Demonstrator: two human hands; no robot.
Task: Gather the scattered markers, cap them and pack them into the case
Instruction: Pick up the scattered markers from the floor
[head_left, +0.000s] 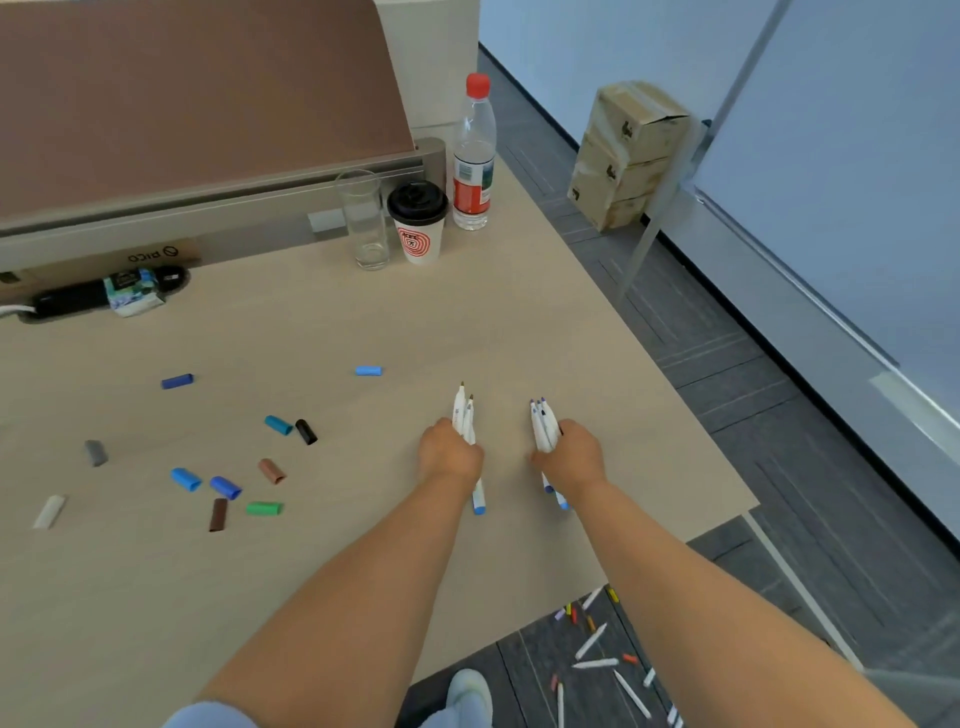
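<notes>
My left hand (451, 453) grips a bundle of uncapped white markers (464, 415), tips pointing away from me. My right hand (571, 454) grips a second bundle of uncapped white markers (543, 423) the same way. Both hands rest on the beige table, about a hand's width apart. Loose caps lie scattered on the table to the left: a light blue cap (369, 370), a dark blue cap (177, 381), a black cap (306, 432), a green cap (264, 508), a brown cap (218, 514) and several others. No case is in view.
At the table's back stand a drinking glass (366, 221), a lidded paper cup (418, 223) and a water bottle (474, 156). More markers and caps (597, 654) lie on the floor below the table's near right corner. Cardboard boxes (623, 156) stand by the wall.
</notes>
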